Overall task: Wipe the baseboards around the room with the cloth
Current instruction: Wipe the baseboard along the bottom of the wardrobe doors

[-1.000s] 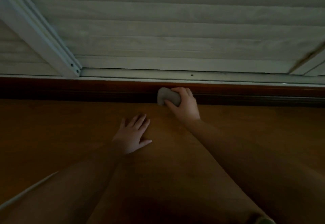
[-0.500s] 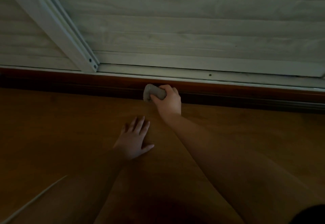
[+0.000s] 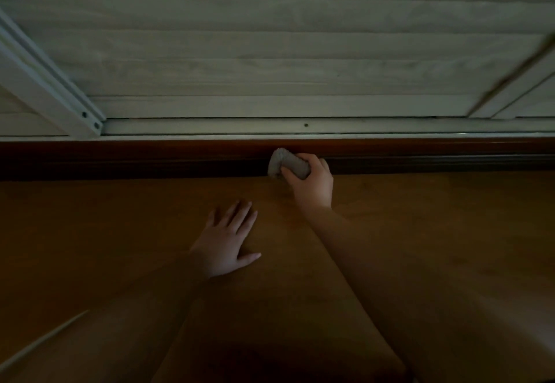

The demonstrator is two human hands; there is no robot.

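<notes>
Head view, dim light. The right hand (image 3: 313, 182) reaches toward 12 o'clock and is closed around a bunched grey cloth (image 3: 286, 165), fingers curled over its top and thumb beneath. The cloth's free end sticks out at 9 o'clock from the hand and presses against the face of the dark reddish-brown baseboard (image 3: 150, 157), just above the line where the baseboard meets the floor (image 3: 435, 232).

The left hand (image 3: 226, 243) lies at 7 o'clock from the right hand, well apart from the cloth. It rests palm-down on the floor, holding nothing, fingers spread loosely toward 12 o'clock and thumb stretched out toward 3 o'clock. Both bare forearms run back toward 6 o'clock and leave the picture at its lower edge.

The baseboard crosses the whole view from 9 o'clock to 3 o'clock as a horizontal band. Directly above it runs a pale metal window track (image 3: 360, 127) with a small dark dot near its middle. A white frame post (image 3: 45, 88) slants in from 10 o'clock and ends at the track, with two screw heads at its foot. Behind the track, a closed shutter (image 3: 285, 52) of pale horizontal slats fills the upper part of the view. No containers appear in the scene; the cloth is carried in the hand alone. The floor is a smooth orange-brown surface.
</notes>
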